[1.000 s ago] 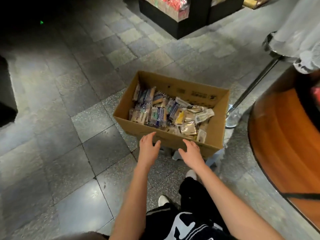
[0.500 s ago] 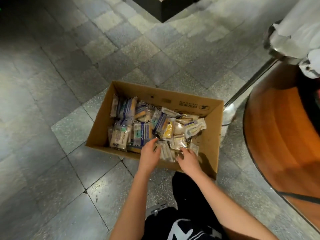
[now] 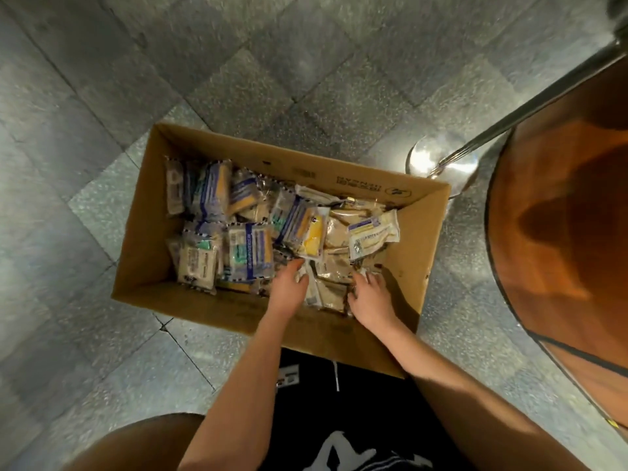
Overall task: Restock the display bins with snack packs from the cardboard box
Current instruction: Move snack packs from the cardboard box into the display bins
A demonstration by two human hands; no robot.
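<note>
An open cardboard box (image 3: pixel 142 253) stands on the tiled floor in the middle of the view. It holds several snack packs (image 3: pixel 249 253), blue-and-yellow ones on the left and tan ones (image 3: pixel 331 290) near the front right. Both my hands are inside the box by its near wall. My left hand (image 3: pixel 289 288) lies against the left side of the tan packs with its thumb stretched forward. To the right of those packs, my right hand (image 3: pixel 368 295) has its fingers curled over their top edge. No display bin is in view.
A metal post with a round shiny base (image 3: pixel 441 164) stands just behind the box's right corner. A large curved orange-brown counter (image 3: pixel 560 215) fills the right side. My legs in black shorts (image 3: pixel 339 419) are right behind the box. Grey floor tiles (image 3: pixel 68 164) surround it.
I have leaned in over the box. Both hands moved from in front of its near wall down into it and onto the tan packs.
</note>
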